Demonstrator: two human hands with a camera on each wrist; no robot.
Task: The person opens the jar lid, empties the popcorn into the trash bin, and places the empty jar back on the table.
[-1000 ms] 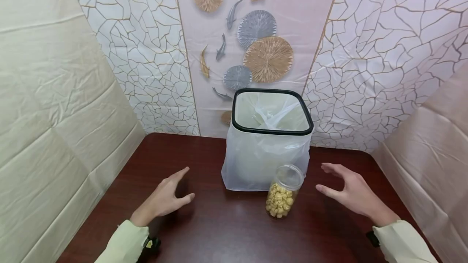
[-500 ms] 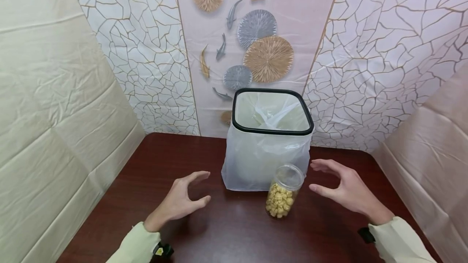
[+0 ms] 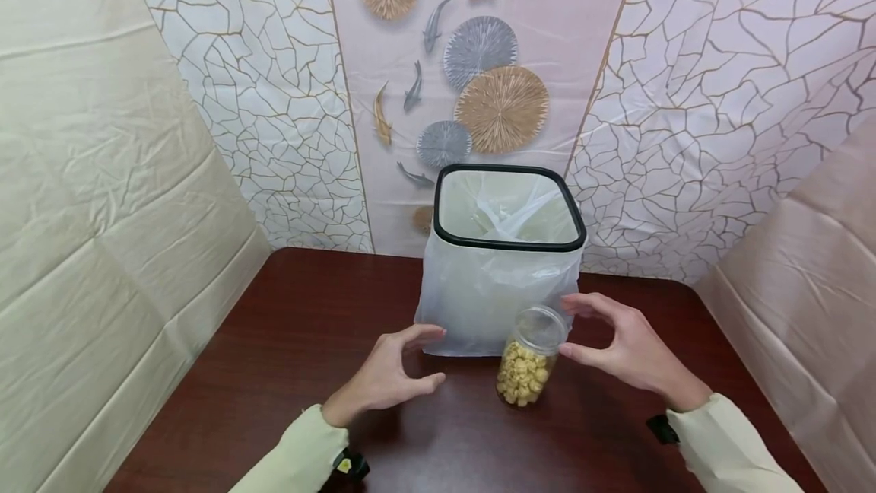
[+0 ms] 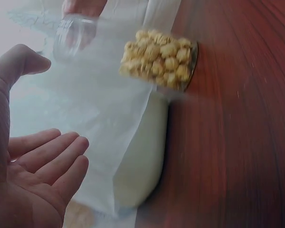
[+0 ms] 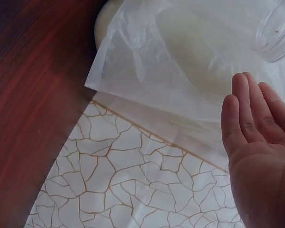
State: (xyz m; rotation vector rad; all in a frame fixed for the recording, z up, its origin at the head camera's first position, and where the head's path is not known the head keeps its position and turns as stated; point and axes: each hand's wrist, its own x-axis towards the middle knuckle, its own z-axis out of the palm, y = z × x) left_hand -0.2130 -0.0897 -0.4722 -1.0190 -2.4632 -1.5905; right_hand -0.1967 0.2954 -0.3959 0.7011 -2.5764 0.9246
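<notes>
High before the bin [image 3: 509, 245], the head camera looks down on it; both wrist cameras, nearer, face and share its liner [image 4: 95, 116].

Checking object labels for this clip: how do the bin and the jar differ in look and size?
The bin is much larger than the jar. The bin has a squarish, black-edged top; the jar's top is round and clear. The bin wears a whitish bag, while the jar is bare and shows yellow popcorn. Both stand on the dark red table.
</notes>
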